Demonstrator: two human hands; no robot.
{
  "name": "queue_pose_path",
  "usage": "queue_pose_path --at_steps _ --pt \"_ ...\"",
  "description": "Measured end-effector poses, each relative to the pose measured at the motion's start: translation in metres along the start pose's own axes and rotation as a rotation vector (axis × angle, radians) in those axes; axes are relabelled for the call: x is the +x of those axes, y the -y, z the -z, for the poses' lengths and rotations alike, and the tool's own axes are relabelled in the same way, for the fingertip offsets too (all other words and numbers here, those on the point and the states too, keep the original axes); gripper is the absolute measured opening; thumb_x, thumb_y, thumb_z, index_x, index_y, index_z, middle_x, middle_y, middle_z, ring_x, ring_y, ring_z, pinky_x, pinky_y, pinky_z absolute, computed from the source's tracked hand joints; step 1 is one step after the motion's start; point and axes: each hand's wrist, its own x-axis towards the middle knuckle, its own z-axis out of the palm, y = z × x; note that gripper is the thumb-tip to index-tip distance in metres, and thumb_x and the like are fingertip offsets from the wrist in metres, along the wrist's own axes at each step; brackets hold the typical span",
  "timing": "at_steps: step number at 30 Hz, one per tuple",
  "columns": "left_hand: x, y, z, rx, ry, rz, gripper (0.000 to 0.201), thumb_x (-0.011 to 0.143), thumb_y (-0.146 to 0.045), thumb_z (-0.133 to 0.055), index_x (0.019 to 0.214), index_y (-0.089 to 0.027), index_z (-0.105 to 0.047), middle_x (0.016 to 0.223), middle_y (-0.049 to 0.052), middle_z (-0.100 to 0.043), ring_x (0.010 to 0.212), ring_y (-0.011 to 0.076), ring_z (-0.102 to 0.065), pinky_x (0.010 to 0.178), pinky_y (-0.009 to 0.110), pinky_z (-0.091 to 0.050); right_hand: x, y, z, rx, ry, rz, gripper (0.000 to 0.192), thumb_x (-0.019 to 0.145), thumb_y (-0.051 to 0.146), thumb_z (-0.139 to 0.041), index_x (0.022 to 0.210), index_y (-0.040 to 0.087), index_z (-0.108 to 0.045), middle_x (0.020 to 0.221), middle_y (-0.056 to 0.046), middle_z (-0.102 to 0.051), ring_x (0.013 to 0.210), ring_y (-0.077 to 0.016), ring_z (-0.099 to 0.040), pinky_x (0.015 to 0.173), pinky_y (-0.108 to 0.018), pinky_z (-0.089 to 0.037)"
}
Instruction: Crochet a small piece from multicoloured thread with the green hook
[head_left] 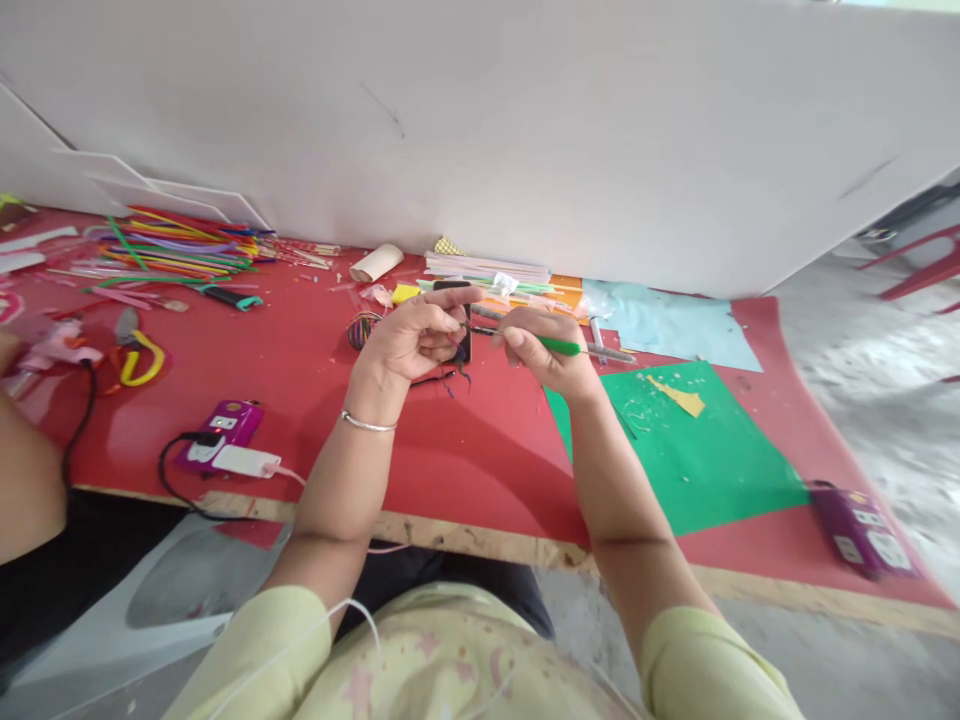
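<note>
While both forearms rose from the near edge of the red bench (465,470), the left hand (409,340) was held palm-inward, fingers curled shut on dark thread strands (450,376) beside a black phone (463,340); the right hand (544,350), wrist cocked, pinched a green stick (559,346) that pointed leftward. The thin strands could probably slip free, since only the fingertips held them above the green sheet (690,460)
</note>
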Motion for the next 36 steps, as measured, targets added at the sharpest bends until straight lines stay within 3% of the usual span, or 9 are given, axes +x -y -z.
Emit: queue_pose_path --at_steps 5,8,15,20,24,27,30,34,36 --pt "0.002 0.007 -0.002 -0.007 0.066 -0.028 0.039 0.059 -0.005 -0.073 0.096 -0.014 -0.084 0.065 -0.004 -0.062 0.040 -0.0007 -0.020 0.039 0.019 -0.008 -0.003 -0.007 -0.016 0.353 0.003 -0.243 0.051 0.105 0.061 -0.056 0.081 0.021 -0.077 0.074 -0.002 -0.074 0.050 -0.0090 -0.057 0.045 -0.025 -0.043" --pt "0.001 0.009 -0.005 -0.019 0.076 -0.062 0.041 0.060 -0.005 -0.075 0.099 -0.015 -0.084 0.062 -0.005 -0.060 0.039 -0.0010 -0.018 0.038 0.019 -0.010 -0.003 -0.010 -0.029 0.550 -0.068 -0.368 0.058 0.101 0.069 -0.056 0.076 0.020 -0.074 0.066 -0.001 -0.072 0.043 -0.0076 -0.052 0.039 -0.023 -0.037" --pt "0.000 0.008 -0.009 0.036 0.021 -0.075 0.041 0.058 -0.009 -0.077 0.098 -0.016 -0.084 0.066 -0.005 -0.059 0.040 -0.0012 -0.018 0.038 0.019 -0.008 0.001 -0.010 -0.036 0.605 -0.217 -0.399 0.060 0.093 0.076 -0.062 0.073 0.021 -0.070 0.063 0.001 -0.067 0.041 -0.0064 -0.048 0.036 -0.021 -0.032" --pt "0.006 0.022 -0.014 0.330 -0.208 -0.426 0.058 0.066 -0.006 -0.075 0.121 -0.023 -0.082 0.069 -0.006 -0.060 0.047 0.0037 -0.035 0.043 0.020 -0.025 0.002 -0.007 -0.048 0.484 -0.306 -0.500 0.059 0.091 0.080 -0.061 0.083 0.023 -0.071 0.060 0.006 -0.058 0.043 -0.0056 -0.048 0.039 -0.020 -0.034" --pt "0.011 0.042 -0.024 0.671 -0.426 -0.674 0.058 0.074 -0.003 -0.069 0.128 -0.022 -0.080 0.071 -0.003 -0.066 0.057 0.0085 -0.045 0.054 0.022 -0.038 0.002 -0.007 -0.056 0.260 -0.478 -0.398 0.052 0.098 0.071 -0.061 0.079 0.023 -0.068 0.062 0.005 -0.057 0.051 -0.0067 -0.054 0.048 -0.022 -0.042" --pt "0.014 0.057 -0.038 0.621 -0.487 -0.775 0.052 0.083 -0.007 -0.069 0.131 -0.025 -0.078 0.081 0.000 -0.072 0.061 0.0092 -0.047 0.058 0.021 -0.039 0.001 -0.010 -0.060 0.176 -0.614 -0.306 0.052 0.102 0.069 -0.055 0.078 0.024 -0.066 0.066 0.003 -0.055 0.057 -0.0080 -0.054 0.051 -0.023 -0.044" --pt "0.014 0.058 -0.045 0.333 -0.419 -0.641 0.052 0.081 -0.007 -0.070 0.128 -0.025 -0.079 0.073 -0.003 -0.066 0.055 0.0070 -0.043 0.052 0.020 -0.036 0.000 -0.013 -0.060 0.194 -0.675 -0.245 0.054 0.103 0.070 -0.051 0.079 0.024 -0.064 0.071 0.003 -0.052 0.057 -0.0081 -0.050 0.050 -0.024 -0.043" --pt "0.009 0.032 -0.037 -0.046 -0.163 -0.222 0.042 0.070 -0.004 -0.070 0.108 -0.017 -0.083 0.061 -0.009 -0.048 0.043 0.0012 -0.021 0.041 0.017 -0.019 -0.001 -0.017 -0.056 0.178 -0.576 -0.146 0.053 0.106 0.065 -0.049 0.080 0.023 -0.067 0.081 0.001 -0.057 0.057 -0.0073 -0.051 0.051 -0.025 -0.043" --pt "0.006 0.020 -0.030 -0.124 -0.073 -0.060 0.041 0.066 -0.002 -0.066 0.102 -0.014 -0.082 0.061 -0.008 -0.050 0.042 -0.0004 -0.018 0.040 0.015 -0.016 -0.001 -0.019 -0.056 0.164 -0.531 -0.087 0.051 0.107 0.063 -0.049 0.081 0.023 -0.069 0.085 0.000 -0.058 0.057 -0.0073 -0.052 0.050 -0.025 -0.044"
